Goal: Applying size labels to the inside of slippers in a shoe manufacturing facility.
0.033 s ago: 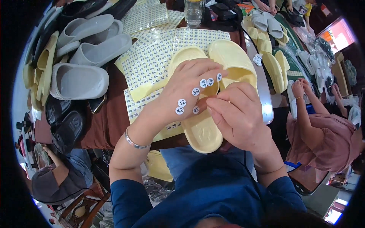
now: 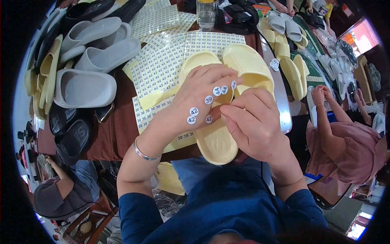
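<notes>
Two pale yellow slippers lie side by side in front of me, toes away. My left hand [image 2: 189, 93] is over the left slipper [image 2: 217, 148], palm down, with its fingers stretched to the right and the thumb apart from them. Several small round white number stickers [image 2: 194, 111] are stuck on the back of this hand. My right hand [image 2: 260, 126] has thumb and forefinger pinched together close to the left thumb; whatever is between them is hidden. It covers the near part of the right slipper [image 2: 245, 57]. Sheets of number stickers [image 2: 156, 73] spread beneath and left of the slippers.
Grey slippers [image 2: 85, 87], black slippers [image 2: 75, 140] and yellow ones are piled at the left of the brown-covered table [image 2: 122, 134]. A glass [image 2: 207, 16] stands at the back. More slippers [image 2: 292, 75] lie to the right, where a person in pink [image 2: 345, 150] sits.
</notes>
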`<action>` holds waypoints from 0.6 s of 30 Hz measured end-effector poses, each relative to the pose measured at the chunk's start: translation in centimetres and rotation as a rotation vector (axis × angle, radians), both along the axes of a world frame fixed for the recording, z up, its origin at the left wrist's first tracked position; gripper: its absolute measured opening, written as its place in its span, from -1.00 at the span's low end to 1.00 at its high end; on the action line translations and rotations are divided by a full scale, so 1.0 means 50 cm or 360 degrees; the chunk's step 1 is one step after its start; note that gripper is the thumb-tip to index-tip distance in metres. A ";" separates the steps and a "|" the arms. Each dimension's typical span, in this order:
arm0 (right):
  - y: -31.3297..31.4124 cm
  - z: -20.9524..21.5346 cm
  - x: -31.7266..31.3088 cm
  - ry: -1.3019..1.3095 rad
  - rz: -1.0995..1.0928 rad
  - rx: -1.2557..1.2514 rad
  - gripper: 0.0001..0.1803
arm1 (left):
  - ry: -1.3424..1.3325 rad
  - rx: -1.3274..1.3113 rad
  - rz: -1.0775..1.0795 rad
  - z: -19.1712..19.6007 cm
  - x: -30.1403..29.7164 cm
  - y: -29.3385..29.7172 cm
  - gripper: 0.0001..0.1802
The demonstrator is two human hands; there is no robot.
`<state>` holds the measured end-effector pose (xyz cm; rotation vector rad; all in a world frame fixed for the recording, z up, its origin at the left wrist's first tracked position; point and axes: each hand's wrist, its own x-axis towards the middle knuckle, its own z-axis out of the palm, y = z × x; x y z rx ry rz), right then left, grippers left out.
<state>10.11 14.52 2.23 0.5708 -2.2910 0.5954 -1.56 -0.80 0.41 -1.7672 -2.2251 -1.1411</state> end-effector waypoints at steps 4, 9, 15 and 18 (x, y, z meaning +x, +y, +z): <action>0.001 0.008 -0.012 0.0031 -0.0040 0.0004 -0.78 | 0.0026 -0.0051 0.0014 -0.006 0.000 -0.003 -0.20; -0.011 0.026 -0.029 0.0044 -0.0076 0.0051 -0.69 | 0.0033 -0.0050 0.0013 -0.011 0.002 -0.003 -0.30; -0.006 0.014 -0.028 0.0041 -0.0021 0.0101 -0.87 | 0.0099 -0.0172 0.0048 -0.010 0.002 0.000 -0.38; -0.009 0.014 -0.022 0.0031 0.0013 0.0036 -0.74 | 0.0105 -0.0186 0.0051 -0.008 0.004 -0.001 -0.38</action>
